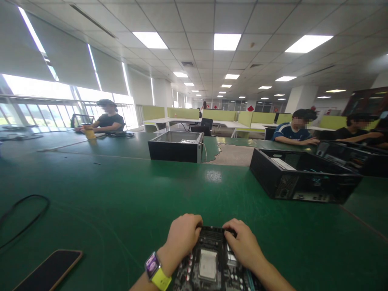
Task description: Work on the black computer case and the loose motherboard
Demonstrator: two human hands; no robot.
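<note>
– Motherboard [212,279]: where does it lie in the head view?

– Flat on the green desk [121,194], at the near edge, right in front of the person. A silver square chip [207,264] sits in its middle.

– And the hands?

– Both are on it. The left hand [182,236] covers the far left corner and the right hand [244,244] the far right one. The knuckles nearly meet over the far edge.

– How do the fingers stand?

– The left fingers [195,221] are curled together and clamped over the far rim of the board. The right fingers [230,227] are bent the same way and grip that rim too. The thumbs are hidden.

– Anything on the wrist?

– A watch [154,268] with a yellow band, on the left one.

– What else is on the desk?

– A dark phone [48,270] lies face up near the left corner, well apart from the board. Beyond it a black cable [24,214] loops over the surface. An open case [303,178] lies on its side far to the right, and a second case [176,146] stands further back in the middle.

– Other people?

– Three, all seated at the far side. One in black [107,119] sits by the windows on the left, beside a yellow cup [89,132]. One in blue [292,131] and another in black [360,127] sit on the right, behind the cases.
</note>
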